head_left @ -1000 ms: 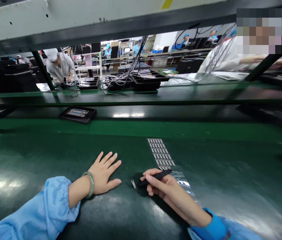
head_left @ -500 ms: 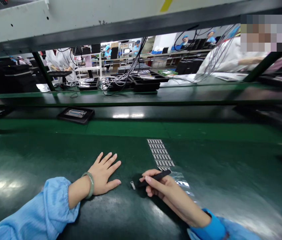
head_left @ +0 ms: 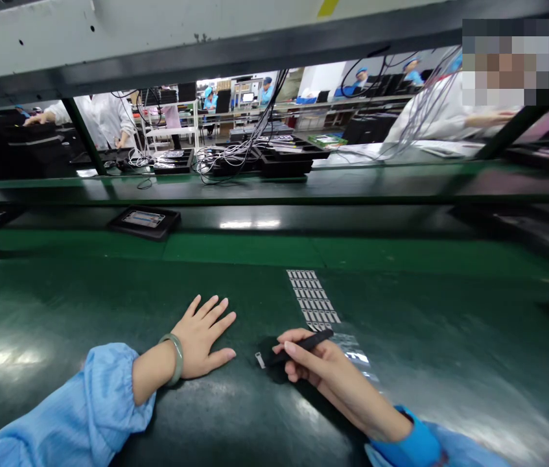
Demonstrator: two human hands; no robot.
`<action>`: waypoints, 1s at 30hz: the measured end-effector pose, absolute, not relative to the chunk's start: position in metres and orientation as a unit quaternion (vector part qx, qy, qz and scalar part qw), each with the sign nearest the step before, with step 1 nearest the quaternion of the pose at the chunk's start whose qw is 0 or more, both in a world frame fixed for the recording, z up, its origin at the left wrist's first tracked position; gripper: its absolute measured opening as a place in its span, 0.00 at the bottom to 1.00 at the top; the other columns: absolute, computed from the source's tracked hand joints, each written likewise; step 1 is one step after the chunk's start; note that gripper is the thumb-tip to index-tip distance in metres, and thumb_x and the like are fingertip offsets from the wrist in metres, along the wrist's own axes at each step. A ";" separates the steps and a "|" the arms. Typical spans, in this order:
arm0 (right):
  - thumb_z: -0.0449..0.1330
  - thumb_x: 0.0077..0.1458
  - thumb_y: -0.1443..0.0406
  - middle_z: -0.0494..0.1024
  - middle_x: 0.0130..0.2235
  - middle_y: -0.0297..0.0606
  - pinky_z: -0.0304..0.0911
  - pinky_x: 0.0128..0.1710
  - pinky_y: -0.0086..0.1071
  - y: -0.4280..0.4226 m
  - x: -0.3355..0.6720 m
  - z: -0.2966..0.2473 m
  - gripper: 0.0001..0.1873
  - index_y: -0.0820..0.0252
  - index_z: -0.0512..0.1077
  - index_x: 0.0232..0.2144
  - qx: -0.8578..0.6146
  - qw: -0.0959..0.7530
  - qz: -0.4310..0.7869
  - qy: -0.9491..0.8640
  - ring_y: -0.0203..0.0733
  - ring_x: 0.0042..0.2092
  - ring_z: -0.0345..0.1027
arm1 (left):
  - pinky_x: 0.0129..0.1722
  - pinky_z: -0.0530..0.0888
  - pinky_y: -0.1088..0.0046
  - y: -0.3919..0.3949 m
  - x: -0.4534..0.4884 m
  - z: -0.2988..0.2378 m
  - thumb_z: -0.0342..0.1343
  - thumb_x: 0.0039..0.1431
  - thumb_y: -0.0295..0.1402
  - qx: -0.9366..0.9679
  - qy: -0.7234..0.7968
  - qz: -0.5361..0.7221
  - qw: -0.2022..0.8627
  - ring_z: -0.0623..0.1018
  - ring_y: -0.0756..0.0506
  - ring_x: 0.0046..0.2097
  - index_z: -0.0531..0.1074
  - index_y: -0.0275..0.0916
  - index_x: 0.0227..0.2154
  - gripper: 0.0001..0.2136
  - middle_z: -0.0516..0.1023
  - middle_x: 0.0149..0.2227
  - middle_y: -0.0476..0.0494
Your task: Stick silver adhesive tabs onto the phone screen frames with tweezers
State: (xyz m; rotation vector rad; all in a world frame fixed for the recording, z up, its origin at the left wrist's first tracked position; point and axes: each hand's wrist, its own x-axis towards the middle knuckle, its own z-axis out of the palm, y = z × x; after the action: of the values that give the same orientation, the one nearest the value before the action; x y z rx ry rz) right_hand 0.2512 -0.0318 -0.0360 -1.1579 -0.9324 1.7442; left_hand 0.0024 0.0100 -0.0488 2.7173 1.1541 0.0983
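My left hand (head_left: 203, 337) lies flat on the dark green bench top (head_left: 84, 324), fingers spread, holding nothing; a pale green bangle sits on its wrist. My right hand (head_left: 308, 366) is closed round black tweezers (head_left: 298, 347). At the tweezers' left tip a small pale part (head_left: 259, 359) rests on the bench. Just beyond the right hand lies a clear sheet (head_left: 314, 299) carrying several rows of small grey pieces.
A black tray (head_left: 144, 222) holding a flat panel rides the conveyor strip beyond the bench. Farther back stand black trays with tangled cables (head_left: 249, 152). People in white and blue coats work at benches behind, one at the far right (head_left: 449, 110).
The black tray on the conveyor has slid a little to the left. The person at the back left has shifted. My hands have stayed still.
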 end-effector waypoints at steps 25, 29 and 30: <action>0.66 0.47 0.60 0.75 0.32 0.36 0.61 0.27 0.26 -0.031 0.252 -0.039 0.14 0.60 0.70 0.34 -0.452 0.417 0.695 -0.372 0.31 0.26 0.65 | 0.60 0.43 0.47 0.010 0.002 -0.050 0.36 0.60 0.53 0.917 0.387 0.039 0.088 0.44 0.37 0.65 0.47 0.42 0.62 0.31 0.45 0.65 0.40; 0.66 0.47 0.60 0.75 0.32 0.35 0.61 0.27 0.26 -0.031 0.253 -0.042 0.13 0.61 0.70 0.34 -0.449 0.416 0.697 -0.374 0.30 0.26 0.65 | 0.60 0.43 0.47 0.010 0.002 -0.051 0.37 0.60 0.53 0.917 0.387 0.041 0.087 0.45 0.37 0.65 0.47 0.43 0.62 0.31 0.45 0.65 0.40; 0.65 0.48 0.60 0.75 0.32 0.35 0.61 0.27 0.26 -0.031 0.253 -0.042 0.13 0.61 0.70 0.34 -0.448 0.416 0.697 -0.374 0.30 0.26 0.65 | 0.60 0.43 0.47 0.010 0.002 -0.051 0.37 0.60 0.53 0.917 0.388 0.042 0.086 0.45 0.37 0.65 0.47 0.43 0.62 0.31 0.45 0.65 0.40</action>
State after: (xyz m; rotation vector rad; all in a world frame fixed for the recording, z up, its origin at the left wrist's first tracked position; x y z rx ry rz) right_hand 0.2528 -0.0307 -0.0423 -1.1249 -0.9402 1.7510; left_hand 0.0017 0.0103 -0.0511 2.7324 1.1552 0.1253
